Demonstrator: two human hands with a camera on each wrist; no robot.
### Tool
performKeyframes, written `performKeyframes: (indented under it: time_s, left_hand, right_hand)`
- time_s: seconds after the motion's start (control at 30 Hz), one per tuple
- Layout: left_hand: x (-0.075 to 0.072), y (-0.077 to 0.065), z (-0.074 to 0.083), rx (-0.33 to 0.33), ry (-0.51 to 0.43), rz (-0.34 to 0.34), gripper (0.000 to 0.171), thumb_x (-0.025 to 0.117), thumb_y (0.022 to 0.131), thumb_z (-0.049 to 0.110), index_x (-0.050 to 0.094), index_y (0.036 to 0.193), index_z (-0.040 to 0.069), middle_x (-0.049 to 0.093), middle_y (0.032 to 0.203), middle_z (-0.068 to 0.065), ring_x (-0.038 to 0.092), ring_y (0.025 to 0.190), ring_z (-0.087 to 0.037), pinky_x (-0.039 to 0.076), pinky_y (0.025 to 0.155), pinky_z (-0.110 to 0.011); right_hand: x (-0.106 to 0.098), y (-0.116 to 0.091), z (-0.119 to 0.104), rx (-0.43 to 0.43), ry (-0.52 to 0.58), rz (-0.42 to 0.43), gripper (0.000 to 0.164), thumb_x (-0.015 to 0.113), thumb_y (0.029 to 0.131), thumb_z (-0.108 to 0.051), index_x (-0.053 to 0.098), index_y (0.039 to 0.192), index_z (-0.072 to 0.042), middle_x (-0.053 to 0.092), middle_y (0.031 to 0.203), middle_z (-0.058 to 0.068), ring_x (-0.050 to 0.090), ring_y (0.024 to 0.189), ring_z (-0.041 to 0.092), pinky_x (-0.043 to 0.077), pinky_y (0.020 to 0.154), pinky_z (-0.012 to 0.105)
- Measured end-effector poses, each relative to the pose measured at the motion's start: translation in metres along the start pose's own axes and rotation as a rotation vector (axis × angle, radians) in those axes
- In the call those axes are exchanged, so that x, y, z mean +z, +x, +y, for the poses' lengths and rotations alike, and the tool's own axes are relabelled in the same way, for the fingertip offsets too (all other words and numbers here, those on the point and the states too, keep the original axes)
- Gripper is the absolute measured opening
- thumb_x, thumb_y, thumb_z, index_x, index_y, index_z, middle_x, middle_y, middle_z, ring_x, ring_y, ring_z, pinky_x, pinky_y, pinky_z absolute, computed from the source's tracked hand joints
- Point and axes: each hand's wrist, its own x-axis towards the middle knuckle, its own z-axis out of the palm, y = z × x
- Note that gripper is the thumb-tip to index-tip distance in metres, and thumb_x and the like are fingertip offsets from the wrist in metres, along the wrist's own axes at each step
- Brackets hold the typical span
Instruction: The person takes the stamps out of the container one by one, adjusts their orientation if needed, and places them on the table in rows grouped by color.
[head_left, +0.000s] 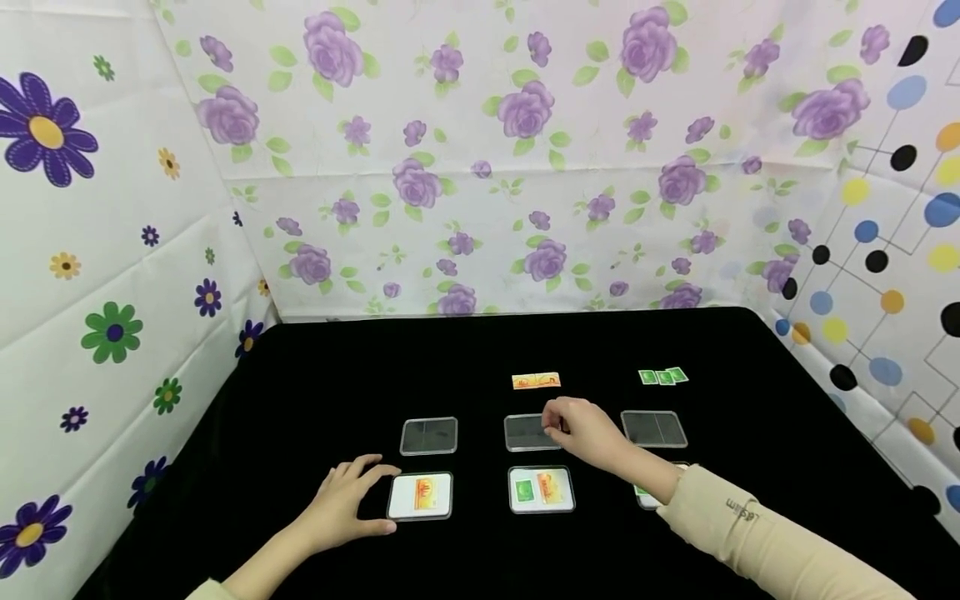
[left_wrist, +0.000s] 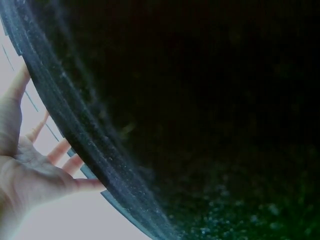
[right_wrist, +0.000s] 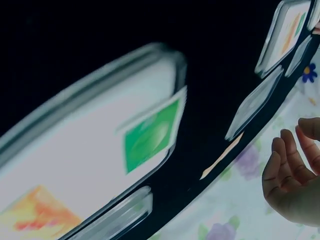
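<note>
My left hand (head_left: pixel 341 500) rests spread on the black cloth, its thumb and index fingertip beside the left edge of a white-bottomed clear case (head_left: pixel 401 504) with an orange card (head_left: pixel 426 493) in it. Over the middle transparent case (head_left: pixel 523 433) is my right hand (head_left: pixel 585 429), fingers bent. In the right wrist view this hand (right_wrist: pixel 295 185) shows loosely curled fingers with nothing visible between them. A middle white-bottomed case (head_left: pixel 538 509) contains a green card (head_left: pixel 523 491) and an orange card (head_left: pixel 552 487). The left wrist view shows mostly dark cloth and the hand (left_wrist: pixel 35 175).
Behind the cases lie an orange strip of cards (head_left: pixel 536 381) and several small green cards (head_left: pixel 664 377). Transparent cases stand at left (head_left: pixel 429 436) and right (head_left: pixel 652 428). My right forearm partly covers another white-bottomed case (head_left: pixel 647 502). Patterned curtains (head_left: pixel 480 250) enclose the black table (head_left: pixel 360 358).
</note>
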Motion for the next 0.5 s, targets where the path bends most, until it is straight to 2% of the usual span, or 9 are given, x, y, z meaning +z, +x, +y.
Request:
performKeyframes:
  time_s: [0.23,0.5]
  left_hand:
    - [0.001,0.001,0.000,-0.005,0.007,0.012,0.070,0.081,0.065,0.043,0.055,0.125,0.019,0.047,0.136,-0.019,0.046,0.120,-0.044,0.028,0.094,-0.075]
    - [0.001,0.001,0.000,-0.021,0.010,0.003,0.070,0.081,0.065,0.044,0.055,0.125,0.019,0.047,0.136,-0.019,0.046,0.119,-0.044,0.028,0.094,-0.075]
  right_hand:
    - [0.008,0.004,-0.019,-0.022,0.004,-0.024,0.008,0.070,0.082,-0.006,0.064,0.084,-0.010,0.062,0.080,-0.005,0.055,0.072,0.005,0.048,0.065,0.019]
    - [0.015,0.006,-0.035,-0.060,0.080,-0.053,0.006,0.068,0.083,-0.005,0.064,0.084,-0.008,0.062,0.079,-0.003,0.055,0.071,0.005,0.046,0.062,0.017]
